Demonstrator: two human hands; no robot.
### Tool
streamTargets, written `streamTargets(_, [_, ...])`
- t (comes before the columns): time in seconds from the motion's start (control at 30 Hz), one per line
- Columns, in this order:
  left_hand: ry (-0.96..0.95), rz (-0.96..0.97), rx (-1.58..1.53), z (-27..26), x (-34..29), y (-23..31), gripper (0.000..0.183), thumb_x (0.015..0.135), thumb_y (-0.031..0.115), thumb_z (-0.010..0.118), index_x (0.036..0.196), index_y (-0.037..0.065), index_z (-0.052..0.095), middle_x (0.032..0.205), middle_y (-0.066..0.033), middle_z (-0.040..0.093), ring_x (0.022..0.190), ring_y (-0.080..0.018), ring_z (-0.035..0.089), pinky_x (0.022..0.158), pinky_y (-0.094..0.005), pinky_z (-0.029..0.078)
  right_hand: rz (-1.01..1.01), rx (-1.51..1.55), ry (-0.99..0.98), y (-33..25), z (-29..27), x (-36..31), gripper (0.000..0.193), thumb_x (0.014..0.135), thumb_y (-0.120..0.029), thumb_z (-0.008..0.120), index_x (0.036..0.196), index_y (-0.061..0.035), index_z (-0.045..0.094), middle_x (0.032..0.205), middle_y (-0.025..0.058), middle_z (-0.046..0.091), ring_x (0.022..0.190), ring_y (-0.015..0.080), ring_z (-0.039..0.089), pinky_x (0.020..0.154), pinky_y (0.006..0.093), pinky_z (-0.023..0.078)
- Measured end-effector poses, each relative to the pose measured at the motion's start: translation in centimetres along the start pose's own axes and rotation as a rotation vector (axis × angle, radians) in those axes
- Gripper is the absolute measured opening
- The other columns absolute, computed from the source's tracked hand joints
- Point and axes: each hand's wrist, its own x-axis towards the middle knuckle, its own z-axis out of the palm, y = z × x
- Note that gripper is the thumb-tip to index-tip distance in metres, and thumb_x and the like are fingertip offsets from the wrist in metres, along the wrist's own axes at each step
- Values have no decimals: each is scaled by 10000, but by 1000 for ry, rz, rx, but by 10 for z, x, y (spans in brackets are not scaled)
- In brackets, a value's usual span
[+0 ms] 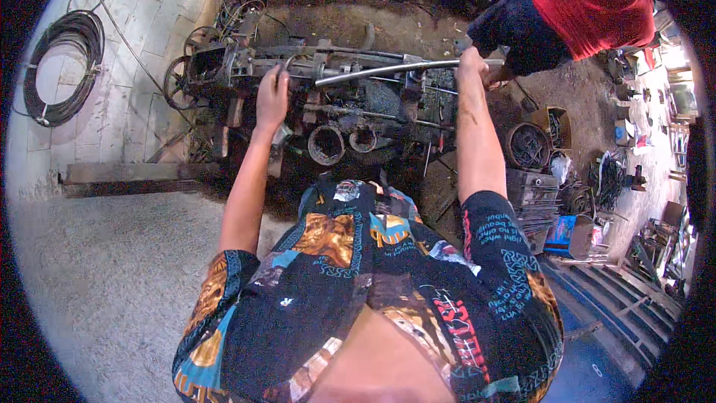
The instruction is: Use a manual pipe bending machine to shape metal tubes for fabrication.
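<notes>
My right hand (471,65) is closed around a long shiny metal tube (388,70), near its right end. The tube is slightly bent and lies crosswise above a dark, greasy machine bench (373,101), its free left end above the middle of the bench. Apart from that end, my left hand (273,97) is raised at the left part of the machine, fingers stretched upward with a gap between them. A curved metal piece (295,60) is close to its fingertips; I cannot tell whether they touch. Two short round pipe openings, one a rusty ring (327,145), face me below the bench.
A person in a red shirt (597,4) bends close beyond my right hand. A spoked handwheel (177,82) stands at the machine's left end. Coiled black hose (63,67) hangs at the left. Containers of scrap, a wire-filled tub (526,145) among them, and blue metal framing (597,306) line the right.
</notes>
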Motion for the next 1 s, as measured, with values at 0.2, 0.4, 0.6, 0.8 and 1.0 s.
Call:
streamTargets(0.2, [-52, -283, 74, -56, -44, -70, 552, 1024, 390, 390, 1392, -19, 431, 1420, -198, 456, 1339, -322, 403, 1109, -384, 299, -121, -160, -152, -34, 83, -68, 913, 737, -581, 625, 1312, 83, 378, 1268, 246, 554, 1148, 405, 556, 1011, 419, 416])
streamTargets(0.4, [-65, -256, 158, -58, -94, -102, 529, 1026, 369, 364, 1369, -25, 448, 1411, -199, 462, 1330, -333, 410, 1110, -381, 310, -537, -817, -683, -19, 62, -188, 889, 844, -757, 337, 1275, -9, 547, 1294, 270, 546, 1217, 396, 524, 1023, 461, 392])
streamTargets(0.6, [-67, -367, 26, -29, -102, -105, 579, 1020, 427, 374, 1356, -35, 469, 1395, -209, 480, 1309, -337, 439, 1076, -391, 344, -1035, -860, -853, 16, -22, -251, 590, 945, -606, 345, 995, -157, 725, 912, 205, 688, 908, 415, 637, 855, 495, 487])
streamTargets(0.8, [-60, -365, 26, -18, -96, -91, 555, 1021, 393, 392, 1339, -53, 480, 1365, -219, 509, 1291, -338, 461, 1072, -375, 347, -1173, -1027, -1027, 0, -105, -235, 417, 949, -422, 499, 849, -78, 714, 786, 206, 662, 764, 413, 628, 719, 513, 507])
streamTargets(1.0, [22, -399, 8, -22, -106, -74, 533, 1023, 366, 408, 1337, -60, 477, 1362, -221, 512, 1284, -335, 470, 1062, -371, 358, -782, -1241, -613, -42, -80, -218, 720, 913, -614, 427, 896, 51, 702, 944, 299, 664, 927, 438, 654, 841, 497, 518])
